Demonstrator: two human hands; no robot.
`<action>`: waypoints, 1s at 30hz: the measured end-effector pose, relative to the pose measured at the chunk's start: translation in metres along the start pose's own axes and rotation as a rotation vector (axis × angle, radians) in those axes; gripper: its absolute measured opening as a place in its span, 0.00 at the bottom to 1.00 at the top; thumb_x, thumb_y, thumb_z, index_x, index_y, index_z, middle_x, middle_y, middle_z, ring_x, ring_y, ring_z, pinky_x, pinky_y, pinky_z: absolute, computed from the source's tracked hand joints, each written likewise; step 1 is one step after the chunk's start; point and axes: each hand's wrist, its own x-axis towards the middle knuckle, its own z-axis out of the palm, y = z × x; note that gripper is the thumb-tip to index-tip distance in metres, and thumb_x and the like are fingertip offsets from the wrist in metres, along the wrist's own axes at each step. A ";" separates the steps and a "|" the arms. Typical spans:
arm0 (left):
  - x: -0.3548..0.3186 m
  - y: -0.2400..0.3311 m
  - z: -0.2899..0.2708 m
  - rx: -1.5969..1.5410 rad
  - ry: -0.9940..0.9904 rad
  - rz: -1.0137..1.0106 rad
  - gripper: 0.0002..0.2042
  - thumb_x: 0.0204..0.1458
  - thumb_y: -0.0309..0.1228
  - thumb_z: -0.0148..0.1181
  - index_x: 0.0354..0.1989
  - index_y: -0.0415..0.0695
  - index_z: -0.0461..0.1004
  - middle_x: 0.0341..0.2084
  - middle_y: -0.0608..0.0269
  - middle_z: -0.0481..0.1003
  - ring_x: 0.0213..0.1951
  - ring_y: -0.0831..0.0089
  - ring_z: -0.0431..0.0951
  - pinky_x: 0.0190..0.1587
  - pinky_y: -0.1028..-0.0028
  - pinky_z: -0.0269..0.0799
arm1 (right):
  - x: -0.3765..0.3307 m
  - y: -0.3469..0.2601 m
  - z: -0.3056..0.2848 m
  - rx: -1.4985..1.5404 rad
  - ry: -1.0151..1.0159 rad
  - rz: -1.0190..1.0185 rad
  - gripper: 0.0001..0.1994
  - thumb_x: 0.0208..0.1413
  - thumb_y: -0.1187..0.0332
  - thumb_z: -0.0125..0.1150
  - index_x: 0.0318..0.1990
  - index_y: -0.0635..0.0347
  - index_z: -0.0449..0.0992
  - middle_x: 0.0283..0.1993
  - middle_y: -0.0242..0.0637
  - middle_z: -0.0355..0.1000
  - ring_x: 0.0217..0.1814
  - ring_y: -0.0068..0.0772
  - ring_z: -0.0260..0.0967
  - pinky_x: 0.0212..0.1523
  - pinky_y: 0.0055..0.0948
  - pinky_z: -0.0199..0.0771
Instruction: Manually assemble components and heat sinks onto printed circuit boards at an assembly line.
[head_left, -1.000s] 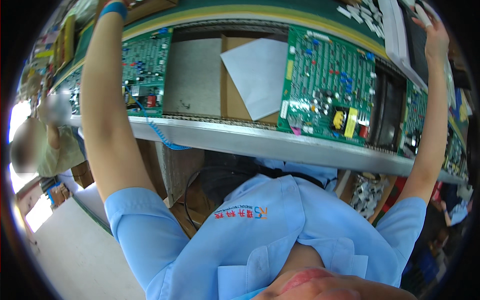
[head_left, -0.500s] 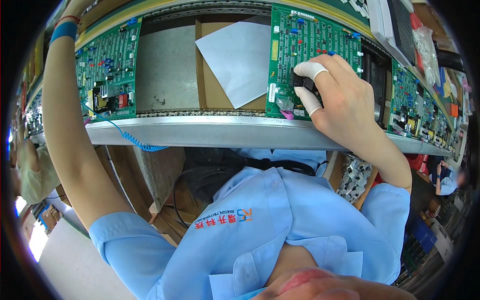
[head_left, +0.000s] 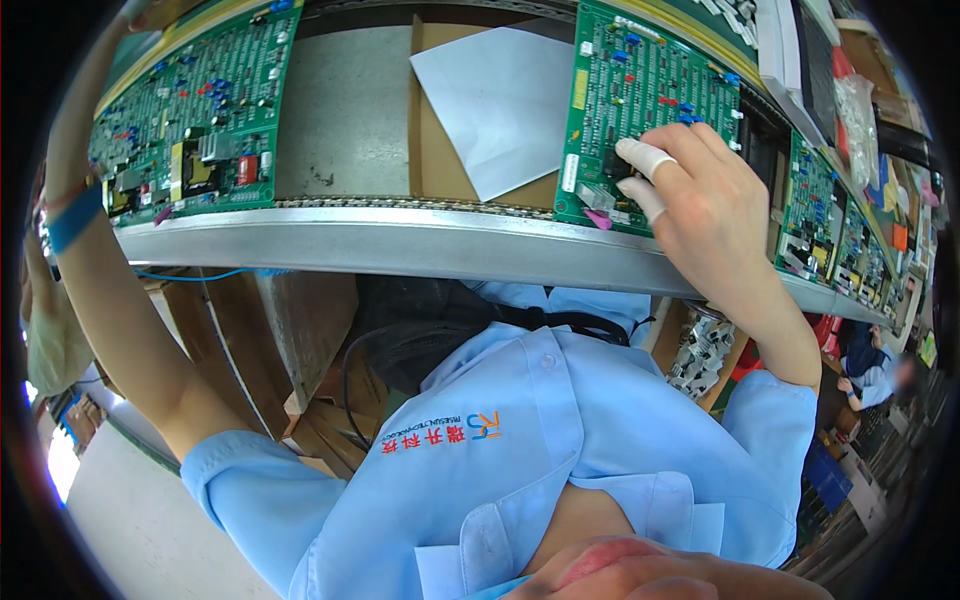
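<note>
My right hand (head_left: 705, 190), with white finger cots on thumb and index finger, is closed around a small black block-shaped component (head_left: 613, 162). That part sits at or just over the lower left of a green circuit board (head_left: 600, 110); whether it touches the board is hidden by my fingers. Beside it on the board are a clear plastic piece and a pink tag (head_left: 597, 218). My left arm, with a blue wrist band (head_left: 75, 220), stretches to the far left. My left hand (head_left: 150, 18) is blurred at the top edge, its fingers not readable.
A metal rail (head_left: 400, 240) runs along the front of the line. Another populated board (head_left: 235, 120) lies left, more boards (head_left: 810, 210) right. White paper (head_left: 500, 110) lies over cardboard between them. A blue cord (head_left: 190, 275) hangs below the rail. Metal parts (head_left: 700, 350) fill a box below.
My left arm has swung further left and its wrist band sits lower in view. The view has shifted slightly. My right hand stays on the black component at the same board.
</note>
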 end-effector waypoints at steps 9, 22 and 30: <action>-0.132 0.002 -0.063 -0.085 -0.216 -0.319 0.15 0.62 0.34 0.59 0.53 0.40 0.77 0.41 0.63 0.80 0.42 0.78 0.77 0.47 0.79 0.71 | 0.015 0.016 -0.031 0.249 0.091 0.059 0.15 0.47 0.73 0.71 0.45 0.61 0.81 0.42 0.43 0.77 0.41 0.41 0.74 0.40 0.31 0.74; -0.144 0.062 -0.019 -0.490 -0.360 -0.549 0.12 0.60 0.28 0.60 0.47 0.31 0.76 0.34 0.59 0.81 0.35 0.79 0.79 0.40 0.79 0.74 | 0.016 0.024 -0.029 0.304 0.151 0.001 0.14 0.52 0.79 0.64 0.47 0.62 0.79 0.46 0.41 0.77 0.46 0.40 0.75 0.47 0.30 0.75; -0.129 0.158 0.001 -0.380 -0.551 -0.347 0.11 0.59 0.27 0.60 0.48 0.35 0.75 0.34 0.58 0.80 0.38 0.75 0.80 0.42 0.76 0.74 | 0.040 0.033 -0.024 0.477 0.068 0.118 0.17 0.54 0.74 0.64 0.52 0.57 0.77 0.47 0.37 0.78 0.45 0.29 0.75 0.46 0.27 0.74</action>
